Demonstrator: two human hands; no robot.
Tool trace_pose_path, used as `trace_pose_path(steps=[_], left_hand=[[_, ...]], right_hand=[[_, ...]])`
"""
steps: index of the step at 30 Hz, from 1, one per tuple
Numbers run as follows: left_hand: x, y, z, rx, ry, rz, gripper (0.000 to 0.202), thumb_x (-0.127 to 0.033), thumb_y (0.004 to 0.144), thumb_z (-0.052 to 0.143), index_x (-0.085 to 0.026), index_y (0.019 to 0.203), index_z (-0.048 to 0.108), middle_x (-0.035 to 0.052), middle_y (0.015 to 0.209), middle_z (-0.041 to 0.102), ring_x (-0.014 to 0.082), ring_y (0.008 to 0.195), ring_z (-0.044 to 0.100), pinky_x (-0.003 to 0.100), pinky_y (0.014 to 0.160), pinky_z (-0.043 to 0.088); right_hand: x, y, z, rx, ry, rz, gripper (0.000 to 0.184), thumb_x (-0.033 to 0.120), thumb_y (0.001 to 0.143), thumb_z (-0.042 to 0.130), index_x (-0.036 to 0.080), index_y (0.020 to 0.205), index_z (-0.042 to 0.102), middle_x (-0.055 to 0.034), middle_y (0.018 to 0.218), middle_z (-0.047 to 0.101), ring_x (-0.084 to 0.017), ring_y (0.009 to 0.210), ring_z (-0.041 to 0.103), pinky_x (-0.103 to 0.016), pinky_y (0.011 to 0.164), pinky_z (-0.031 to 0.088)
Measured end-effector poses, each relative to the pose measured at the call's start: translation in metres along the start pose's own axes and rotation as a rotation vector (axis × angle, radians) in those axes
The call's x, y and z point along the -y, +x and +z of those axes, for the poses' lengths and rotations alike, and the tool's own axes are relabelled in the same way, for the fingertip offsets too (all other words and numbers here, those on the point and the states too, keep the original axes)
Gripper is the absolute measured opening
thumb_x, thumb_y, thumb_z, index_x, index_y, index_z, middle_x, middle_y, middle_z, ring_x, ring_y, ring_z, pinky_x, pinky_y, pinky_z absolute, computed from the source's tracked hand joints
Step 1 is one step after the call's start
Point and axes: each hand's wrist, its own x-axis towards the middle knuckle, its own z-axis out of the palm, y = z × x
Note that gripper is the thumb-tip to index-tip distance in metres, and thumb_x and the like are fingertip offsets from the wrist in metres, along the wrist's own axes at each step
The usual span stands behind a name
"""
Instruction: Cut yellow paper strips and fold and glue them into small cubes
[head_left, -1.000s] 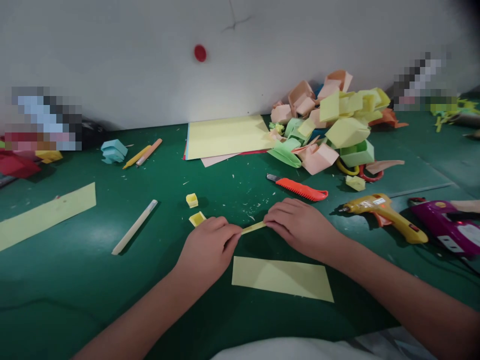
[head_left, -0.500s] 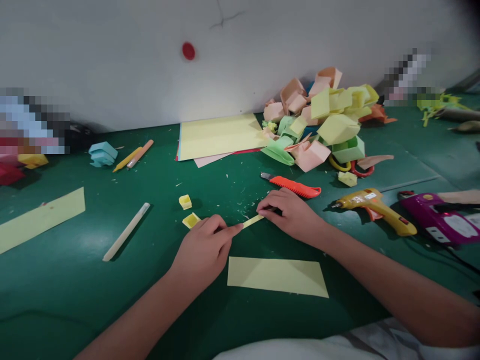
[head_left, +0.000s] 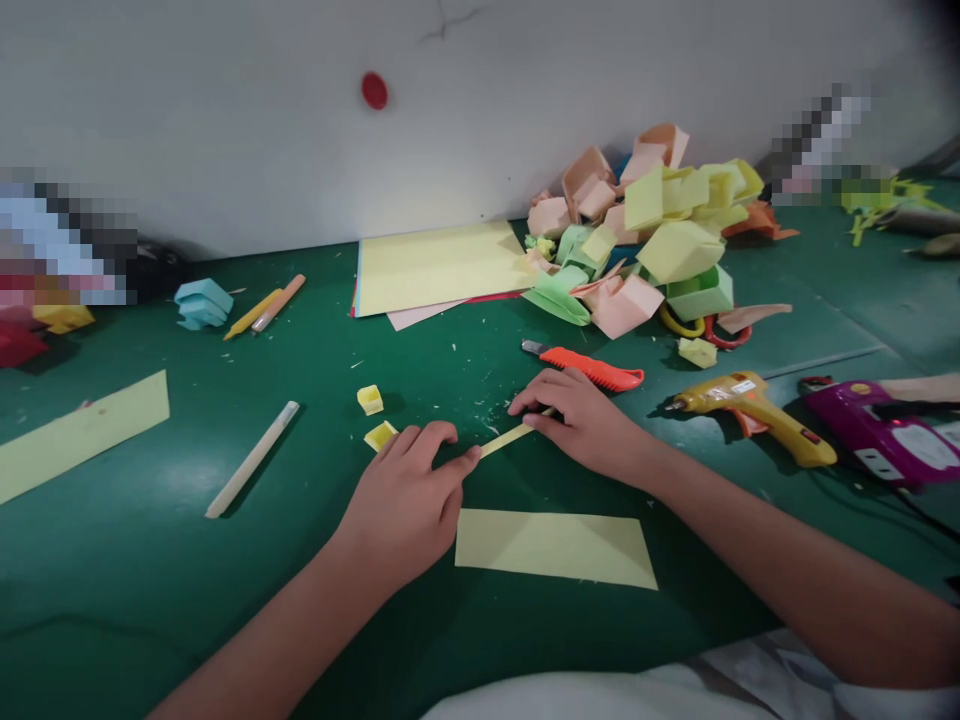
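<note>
A narrow yellow paper strip (head_left: 504, 440) runs between my two hands, just above or on the green table. My left hand (head_left: 409, 490) pinches its left end between thumb and forefinger. At the other end my right hand (head_left: 577, 420) has its thumb and fingers closed on the strip. Two small folded yellow paper pieces, one farther off (head_left: 370, 400) and one (head_left: 381, 435) partly behind my left fingers, lie beside that hand. A flat pale yellow paper rectangle (head_left: 555, 548) rests in front of me. The red-orange utility knife (head_left: 596, 368) lies just beyond my right hand.
Right of me are a yellow glue gun (head_left: 757, 410) and a purple power strip (head_left: 881, 430). Folded paper pieces (head_left: 679, 250) heap up at the back, over scissors (head_left: 727, 332), beside stacked paper sheets (head_left: 442, 265). Leftward lie a pale stick (head_left: 253, 460), pens (head_left: 277, 305) and another paper strip (head_left: 90, 435).
More of the strip shows between my hands. My right fingers have spread slightly along it, and my left fingers have lifted a little. The whole view has shifted slightly.
</note>
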Motion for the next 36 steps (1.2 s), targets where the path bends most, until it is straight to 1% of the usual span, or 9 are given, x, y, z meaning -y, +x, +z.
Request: trace_pose_path(steps=[3,7,12,18,24,29,31,33,36], left_hand=[[0.001,-0.004,-0.004,0.028,0.033,-0.011,0.041,-0.014,0.093,0.045,-0.023,0.125,0.069,0.0135,0.123,0.057,0.0295,0.105,0.056,0.049,0.083,0.055],[0.004,-0.015,-0.01,0.055,0.064,-0.063,0.045,-0.013,0.092,0.043,-0.026,0.126,0.069,0.0133,0.13,0.055,0.0315,0.113,0.055,0.052,0.087,0.055],[0.004,-0.03,-0.014,0.059,0.118,-0.066,0.05,-0.011,0.091,0.041,-0.028,0.13,0.066,0.0126,0.131,0.056,0.0317,0.118,0.054,0.053,0.093,0.054],[0.0,-0.045,-0.013,0.067,0.171,-0.092,0.053,-0.01,0.091,0.04,-0.031,0.133,0.063,0.011,0.136,0.056,0.0325,0.118,0.055,0.053,0.091,0.054],[0.004,-0.074,-0.014,0.032,0.15,-0.145,0.052,-0.013,0.092,0.04,-0.034,0.134,0.063,0.0098,0.14,0.053,0.0327,0.119,0.054,0.051,0.087,0.056],[0.002,-0.089,-0.012,-0.009,0.212,-0.158,0.051,-0.014,0.093,0.04,-0.035,0.133,0.064,0.0093,0.137,0.057,0.0325,0.113,0.057,0.049,0.084,0.056],[-0.002,-0.087,-0.011,-0.034,0.257,-0.134,0.05,-0.011,0.091,0.04,-0.032,0.128,0.067,0.0098,0.134,0.059,0.0323,0.111,0.059,0.047,0.084,0.054],[-0.006,-0.083,-0.011,-0.055,0.305,-0.1,0.049,-0.008,0.09,0.04,-0.028,0.123,0.07,0.0105,0.131,0.062,0.0321,0.11,0.059,0.046,0.083,0.053],[-0.012,-0.075,-0.014,-0.087,0.348,-0.05,0.046,-0.004,0.089,0.039,-0.021,0.116,0.073,0.0116,0.124,0.065,0.031,0.106,0.06,0.044,0.08,0.051]], right_hand=[[0.0,0.0,-0.002,0.011,0.048,0.04,0.019,0.017,0.093,0.054,0.024,0.104,0.068,-0.0058,0.106,0.065,-0.021,0.099,0.059,-0.041,0.088,0.049],[-0.003,-0.001,-0.005,0.031,0.053,0.073,0.021,0.019,0.093,0.054,0.025,0.107,0.069,-0.007,0.111,0.062,-0.023,0.108,0.057,-0.043,0.091,0.05],[-0.016,0.0,-0.011,0.0,-0.01,0.031,0.023,0.019,0.091,0.055,0.028,0.107,0.069,-0.0063,0.115,0.06,-0.025,0.115,0.057,-0.048,0.101,0.046],[-0.021,-0.002,-0.015,0.003,-0.062,0.006,0.02,0.024,0.093,0.057,0.029,0.107,0.07,-0.0065,0.117,0.059,-0.025,0.121,0.056,-0.049,0.106,0.043],[-0.013,-0.003,-0.014,0.046,-0.092,0.009,0.02,0.026,0.095,0.056,0.03,0.108,0.07,-0.0072,0.121,0.059,-0.027,0.125,0.053,-0.053,0.109,0.039],[-0.014,-0.004,-0.012,0.011,-0.143,-0.003,0.019,0.025,0.094,0.055,0.028,0.107,0.069,-0.008,0.121,0.06,-0.028,0.123,0.054,-0.055,0.107,0.041],[-0.01,-0.007,-0.012,-0.029,-0.201,-0.023,0.022,0.023,0.094,0.053,0.027,0.108,0.07,-0.0086,0.12,0.062,-0.028,0.12,0.056,-0.054,0.103,0.045],[0.003,-0.011,-0.01,-0.077,-0.291,-0.09,0.028,0.019,0.096,0.047,0.025,0.11,0.07,-0.0096,0.118,0.065,-0.029,0.113,0.058,-0.052,0.097,0.049],[0.041,-0.02,0.001,-0.053,-0.37,-0.328,0.033,0.017,0.098,0.043,0.021,0.116,0.07,-0.0108,0.115,0.07,-0.027,0.107,0.062,-0.048,0.097,0.049]])
